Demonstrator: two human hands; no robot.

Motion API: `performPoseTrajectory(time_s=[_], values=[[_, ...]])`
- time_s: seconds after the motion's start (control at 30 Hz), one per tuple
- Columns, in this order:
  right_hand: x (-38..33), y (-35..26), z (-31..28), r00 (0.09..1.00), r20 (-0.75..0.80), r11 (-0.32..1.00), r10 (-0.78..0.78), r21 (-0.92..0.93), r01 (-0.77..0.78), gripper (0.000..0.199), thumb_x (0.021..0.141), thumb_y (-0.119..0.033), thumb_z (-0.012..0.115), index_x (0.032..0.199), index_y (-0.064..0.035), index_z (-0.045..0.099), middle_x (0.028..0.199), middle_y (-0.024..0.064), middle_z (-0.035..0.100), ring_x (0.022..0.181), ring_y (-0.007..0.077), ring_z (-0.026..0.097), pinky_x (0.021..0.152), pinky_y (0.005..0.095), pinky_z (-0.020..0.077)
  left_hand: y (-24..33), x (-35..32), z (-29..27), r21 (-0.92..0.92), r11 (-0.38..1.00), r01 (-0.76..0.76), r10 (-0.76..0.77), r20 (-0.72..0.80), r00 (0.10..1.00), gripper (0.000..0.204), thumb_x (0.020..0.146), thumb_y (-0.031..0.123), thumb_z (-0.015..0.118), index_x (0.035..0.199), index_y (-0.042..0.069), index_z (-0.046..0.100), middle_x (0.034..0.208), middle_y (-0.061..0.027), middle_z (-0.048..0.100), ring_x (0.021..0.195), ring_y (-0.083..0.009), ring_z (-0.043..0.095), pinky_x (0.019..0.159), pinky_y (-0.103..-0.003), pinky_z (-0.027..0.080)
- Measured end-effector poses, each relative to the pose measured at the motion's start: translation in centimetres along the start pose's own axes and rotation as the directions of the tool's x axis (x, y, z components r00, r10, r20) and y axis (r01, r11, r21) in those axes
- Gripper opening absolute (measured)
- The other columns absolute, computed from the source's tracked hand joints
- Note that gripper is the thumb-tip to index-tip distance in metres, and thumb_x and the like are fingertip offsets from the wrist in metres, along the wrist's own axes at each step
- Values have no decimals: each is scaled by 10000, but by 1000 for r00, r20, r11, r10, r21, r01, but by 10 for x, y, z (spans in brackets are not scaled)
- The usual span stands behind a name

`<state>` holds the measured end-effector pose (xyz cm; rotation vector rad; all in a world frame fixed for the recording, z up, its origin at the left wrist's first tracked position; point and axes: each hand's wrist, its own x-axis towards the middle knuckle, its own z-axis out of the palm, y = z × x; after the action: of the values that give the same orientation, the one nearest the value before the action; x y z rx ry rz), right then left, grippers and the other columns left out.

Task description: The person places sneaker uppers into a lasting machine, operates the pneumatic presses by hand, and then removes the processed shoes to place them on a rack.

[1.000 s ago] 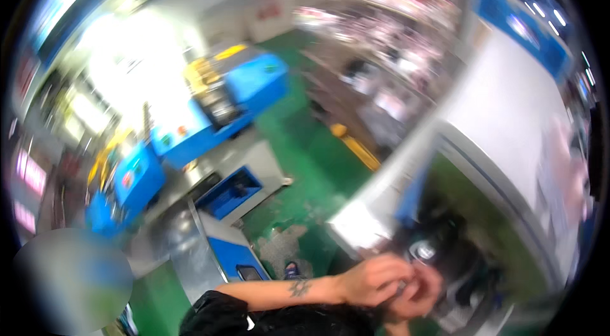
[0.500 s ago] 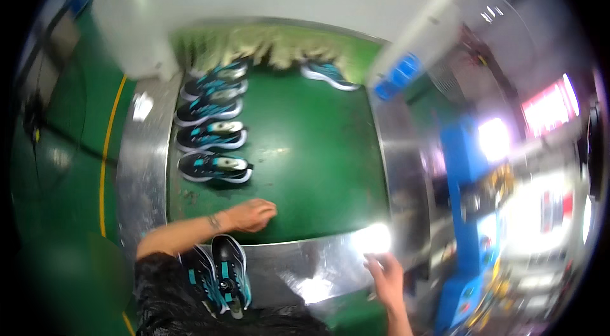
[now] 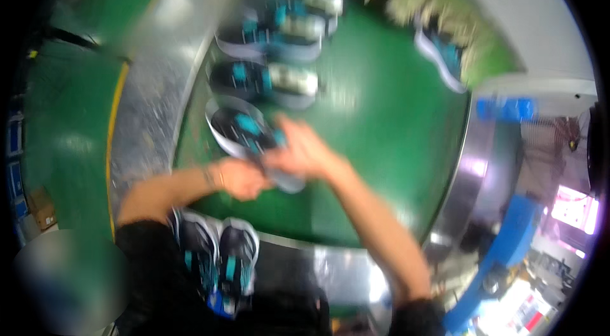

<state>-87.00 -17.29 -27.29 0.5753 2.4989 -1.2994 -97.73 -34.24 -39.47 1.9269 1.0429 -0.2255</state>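
— What lies nearest?

— A pair of dark sneakers with teal accents [image 3: 222, 260], held against the person's dark clothing at the near edge of the green belt [image 3: 381, 145], beside its shiny metal rim [image 3: 343, 266].

— And the hands?

— Both meet over the belt's near left part. The left hand [image 3: 241, 178] and the right hand [image 3: 304, 153] are closed together on a black sneaker [image 3: 244, 136] with a pale grey sole and teal lacing. It sits tilted, its heel toward the left edge. Motion blur hides the exact finger placement.

— What changed?

— Half a second ago the left hand lay flat on the belt and the right rested on the metal rim; now both have come up to the shoe.

— Farther on?

— Two more sneakers of that kind [image 3: 267, 78] [image 3: 279, 31] lie in a row along the left edge, and a single one [image 3: 438, 56] near the far right corner.

— Open room?

— The smooth belt's middle and right side are bare green, up to the curved metal rim on the right.
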Motion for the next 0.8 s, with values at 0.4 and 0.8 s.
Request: performPoseTrajectory(time_s=[0.4,0.8], values=[[-588,24,25,495,-408,218,767,892,396,498,764,-129,718,1206,-2,527,985,82,649,835,178,633,784,294,504,330,96,-94,-699,419,-579,-58,-657,751,824,871,291,625,1460,37,109,1483,-166,263,1381,-287,250,1120,-428,228],[-953,62,164,137,-782,544,608,536,646,568,790,-204,734,1254,-23,460,1166,72,549,1039,149,524,911,296,428,837,299,33,-760,409,-505,216,-457,863,651,847,229,610,1384,19,307,1353,-175,426,1193,-293,494,1006,-422,401]])
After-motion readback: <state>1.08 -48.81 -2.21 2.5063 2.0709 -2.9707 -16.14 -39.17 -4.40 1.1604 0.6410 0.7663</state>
